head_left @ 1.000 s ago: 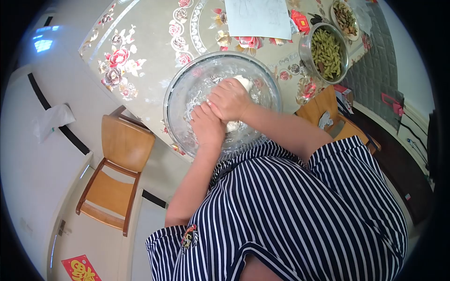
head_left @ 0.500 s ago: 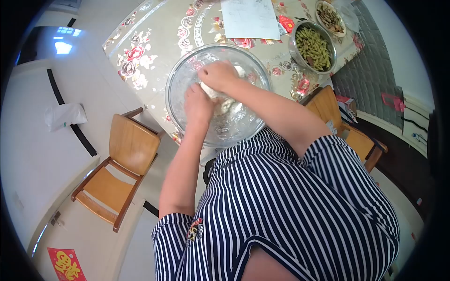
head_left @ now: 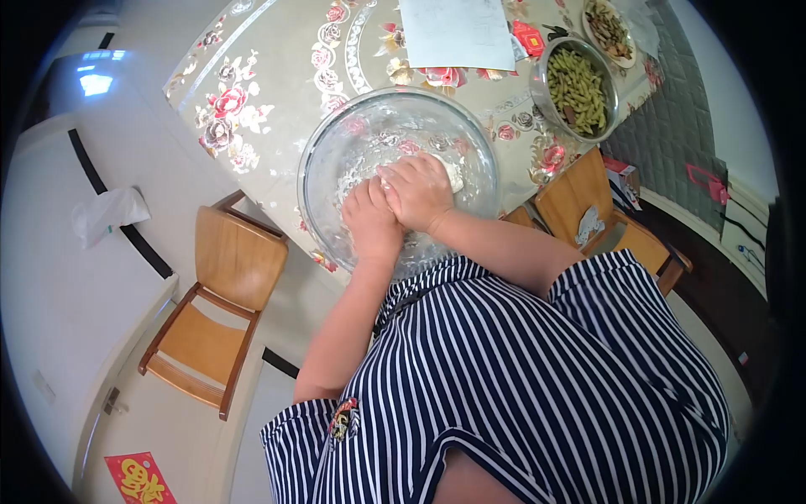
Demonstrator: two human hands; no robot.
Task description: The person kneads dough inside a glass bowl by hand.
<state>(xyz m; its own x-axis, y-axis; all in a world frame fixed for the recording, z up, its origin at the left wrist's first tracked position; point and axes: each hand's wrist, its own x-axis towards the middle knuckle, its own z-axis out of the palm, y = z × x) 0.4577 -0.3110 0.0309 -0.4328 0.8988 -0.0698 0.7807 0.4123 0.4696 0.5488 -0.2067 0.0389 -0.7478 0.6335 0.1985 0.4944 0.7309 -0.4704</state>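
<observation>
A large clear bowl (head_left: 312, 181) stands near the table's edge, its inside smeared with flour and bits of dough. Inside it lies a lump of pale dough (head_left: 455, 174), mostly covered by my hands. My right hand (head_left: 422, 191) presses down on the dough with its fingers together and curled over it. Close against it on the left, my left hand (head_left: 372, 220) bears on the dough too, fingers bent and held together. The underside of both palms is hidden.
A flowered tablecloth (head_left: 277, 101) covers the table. White paper (head_left: 457, 34) and a red packet (head_left: 529, 39) lie beyond the bowl. To the right stand a metal bowl of green pods (head_left: 579, 88) and a plate of food (head_left: 609, 34). Wooden chairs (head_left: 239, 256) flank me.
My right hand has come down from the bowl's far side and now lies beside my left. The left hand has shifted slightly nearer me. The dough shows further right.
</observation>
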